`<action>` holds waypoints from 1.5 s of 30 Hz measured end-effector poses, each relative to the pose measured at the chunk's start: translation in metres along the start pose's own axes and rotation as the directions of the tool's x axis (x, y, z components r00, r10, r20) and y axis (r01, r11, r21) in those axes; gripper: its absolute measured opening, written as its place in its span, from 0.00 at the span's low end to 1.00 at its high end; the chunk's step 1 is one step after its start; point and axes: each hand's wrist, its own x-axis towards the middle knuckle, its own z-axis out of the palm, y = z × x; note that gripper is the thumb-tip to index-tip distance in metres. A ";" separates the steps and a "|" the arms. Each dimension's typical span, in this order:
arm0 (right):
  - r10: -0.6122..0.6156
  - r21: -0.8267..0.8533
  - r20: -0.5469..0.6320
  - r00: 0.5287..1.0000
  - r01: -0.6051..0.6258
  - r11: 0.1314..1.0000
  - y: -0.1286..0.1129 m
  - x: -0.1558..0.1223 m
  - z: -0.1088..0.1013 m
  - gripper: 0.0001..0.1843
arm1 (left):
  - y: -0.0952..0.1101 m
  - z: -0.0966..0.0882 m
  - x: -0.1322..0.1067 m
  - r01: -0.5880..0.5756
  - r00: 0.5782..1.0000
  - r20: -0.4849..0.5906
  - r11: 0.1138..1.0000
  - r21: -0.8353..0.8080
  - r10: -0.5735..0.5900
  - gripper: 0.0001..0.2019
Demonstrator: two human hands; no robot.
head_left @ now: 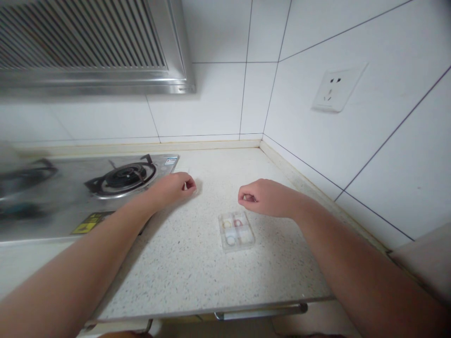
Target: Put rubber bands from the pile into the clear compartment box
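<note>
A small clear plastic box [243, 240] with square compartments lies flat on the counter between my forearms. Three of its compartments show small rings: a yellowish ring [226, 224], a red ring [237, 223] and a pale ring [230, 241]. What the fourth holds is too faint to make out. My left hand [174, 187] is closed in a pinch low over the counter, beside the stove's right edge. Just beyond the box's far right corner, my right hand [269, 197] is also pinched, thumb against finger. Anything between either hand's fingertips is too small or hidden to tell.
A steel gas stove [63, 230] with a black burner [126, 176] stands at the left, beneath a range hood [88, 42]. White tiled walls meet behind the speckled counter [197, 277]. A socket [338, 89] is on the right wall; a drawer handle [260, 312] runs below the front edge.
</note>
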 end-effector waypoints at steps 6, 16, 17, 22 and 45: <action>-0.036 0.202 0.019 0.999 0.031 0.979 -0.007 0.000 0.002 0.09 | 0.032 0.002 -0.007 -0.046 0.999 0.011 0.971 -0.236 0.050 0.10; -0.123 0.503 -0.020 0.992 0.116 0.857 -0.032 0.001 0.008 0.12 | 0.083 0.012 -0.022 -0.133 0.991 -0.097 0.793 -0.594 0.093 0.05; -0.117 0.507 -0.027 0.993 0.115 0.854 -0.033 0.001 0.008 0.13 | 0.084 0.013 -0.022 -0.134 0.991 -0.096 0.778 -0.614 0.095 0.05; -0.077 0.482 -0.088 0.993 0.110 0.869 -0.039 0.001 0.008 0.14 | 0.088 0.013 -0.024 -0.156 0.988 -0.112 0.729 -0.666 0.110 0.06; 0.077 0.497 -0.262 0.962 0.066 0.865 -0.029 0.005 0.009 0.11 | 0.095 0.007 -0.030 -0.221 0.970 -0.209 0.804 -0.553 0.123 0.06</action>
